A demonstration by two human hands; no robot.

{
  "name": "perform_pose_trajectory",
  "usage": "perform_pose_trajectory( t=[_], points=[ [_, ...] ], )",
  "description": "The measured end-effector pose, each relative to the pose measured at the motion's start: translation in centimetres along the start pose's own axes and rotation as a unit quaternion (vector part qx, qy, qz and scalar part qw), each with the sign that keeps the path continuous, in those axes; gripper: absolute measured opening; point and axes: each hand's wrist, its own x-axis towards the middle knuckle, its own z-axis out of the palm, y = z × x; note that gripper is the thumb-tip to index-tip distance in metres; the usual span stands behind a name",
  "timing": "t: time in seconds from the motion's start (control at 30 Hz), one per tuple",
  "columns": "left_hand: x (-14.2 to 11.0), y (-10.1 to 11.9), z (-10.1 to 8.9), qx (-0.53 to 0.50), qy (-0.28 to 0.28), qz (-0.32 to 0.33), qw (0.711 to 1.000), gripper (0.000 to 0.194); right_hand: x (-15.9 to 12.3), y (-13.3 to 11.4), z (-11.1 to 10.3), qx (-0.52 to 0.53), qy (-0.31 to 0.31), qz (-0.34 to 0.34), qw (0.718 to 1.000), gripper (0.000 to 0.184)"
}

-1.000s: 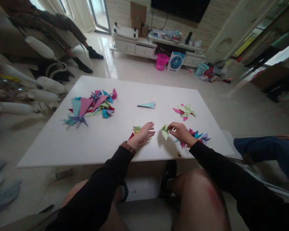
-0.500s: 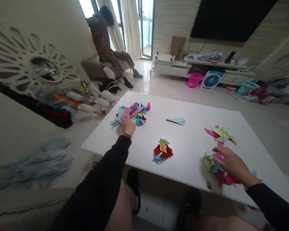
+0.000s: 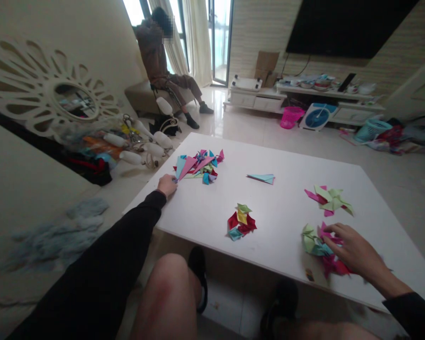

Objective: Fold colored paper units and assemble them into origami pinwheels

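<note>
At the left end of the white table, my left hand (image 3: 168, 185) is closed at the edge of a heap of folded paper pieces (image 3: 201, 165) in pink, blue, green and red. A small bluish bit shows at its fingertips; what it grips is mostly hidden. My right hand (image 3: 352, 248) is over a second cluster, with its fingers curved and apart. Under and beside it lie a light green folded paper (image 3: 308, 238), a pink folded paper (image 3: 324, 231) and red pieces (image 3: 341, 267). Some of that cluster is covered by the hand.
On the white table (image 3: 283, 208) lie a red, yellow and green paper group (image 3: 242, 220), a light blue folded strip (image 3: 264, 178) and green and pink pieces (image 3: 331, 199). A seated person (image 3: 159, 56) is beyond. A pink bin (image 3: 291, 117) and lamp shades (image 3: 154, 149) stand on the floor.
My left hand has moved left and toward me, off the top of the heap to its near left edge. My right hand has shifted slightly right. The camera view has tilted a little.
</note>
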Motion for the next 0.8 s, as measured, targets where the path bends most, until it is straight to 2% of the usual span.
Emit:
perform_pose_trajectory(
  t=[0.1,0.17,0.23,0.3,0.4,0.47,0.57,0.63,0.7,0.8],
  points=[
    [-1.7,1.5,-0.4,-0.072,0.003,0.008,0.997,0.037,0.4,-1.5,-0.3,0.012,0.011,-0.001,1.0,0.024],
    [-3.5,3.8,-0.4,-0.224,-0.033,0.011,0.974,0.034,0.9,-3.2,-0.6,0.035,0.011,-0.005,0.999,0.023],
    [-5.8,6.9,-0.4,-0.405,-0.112,0.011,0.908,0.033,1.5,-5.4,-0.7,0.069,0.005,-0.012,0.998,0.02],
    [-8.3,10.3,-0.4,-0.51,-0.199,0.005,0.837,0.034,2.2,-8.0,-0.7,0.105,0.005,-0.022,0.994,0.017],
    [-12.2,15.4,-0.5,-0.591,-0.291,0.0,0.753,0.029,3.5,-11.7,-0.2,0.162,0.012,-0.02,0.986,0.014],
    [-14.7,18.4,-0.5,-0.629,-0.355,-0.004,0.691,0.027,4.3,-13.6,0.3,0.227,0.007,0.009,0.974,0.016],
    [-17.9,22.3,-0.1,-0.659,-0.446,-0.011,0.606,0.027,5.3,-15.4,0.9,0.368,0.018,0.085,0.926,0.032],
    [-19.7,24.4,0.5,-0.667,-0.482,-0.007,0.568,0.026,5.5,-15.7,0.9,0.461,0.021,0.114,0.88,0.041],
    [-21.1,26.2,1.3,-0.675,-0.499,0.0,0.543,0.026,5.4,-15.5,0.5,0.512,0.024,0.12,0.85,0.038],
    [-22.6,28.4,2.6,-0.69,-0.507,0.006,0.516,0.025,4.4,-13.9,-0.8,0.508,0.059,0.135,0.848,0.031]
  ],
)
